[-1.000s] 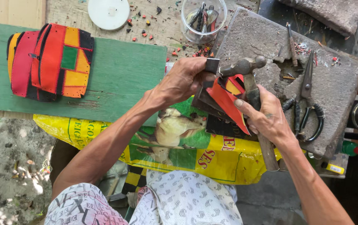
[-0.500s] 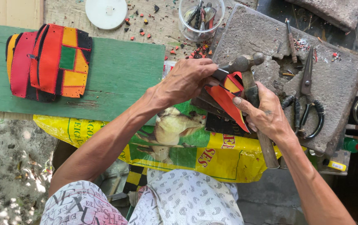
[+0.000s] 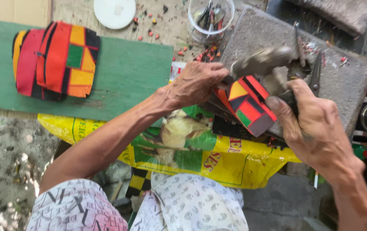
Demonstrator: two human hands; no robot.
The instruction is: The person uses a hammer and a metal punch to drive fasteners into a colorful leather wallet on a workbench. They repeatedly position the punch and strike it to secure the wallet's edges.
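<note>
1. The left hand [image 3: 198,83] pins a folded patchwork piece [image 3: 247,105], red, orange, yellow and green, against the grey stone slab [image 3: 341,81] at the bench's right edge.
2. The right hand [image 3: 316,124] is closed round a hammer [image 3: 262,60], whose blurred head hangs just above the piece.
3. Risk, as I judge it: the left fingers lie close beside the strike spot, so a stray blow could catch them; the hammer's blur suggests speed, which leaves little margin.
4. The piece overhangs the slab's near edge and could slip if the hold loosens.
5. Count: one hammer, one slab, one piece in hand, and one stack of similar patchwork pieces [image 3: 57,60] on the green board [image 3: 136,72] at the left; how many are in it I cannot tell.
6. One clear cup of tools [image 3: 211,17], one white lid [image 3: 115,13], one scissors [image 3: 316,72] on the slab.
</note>
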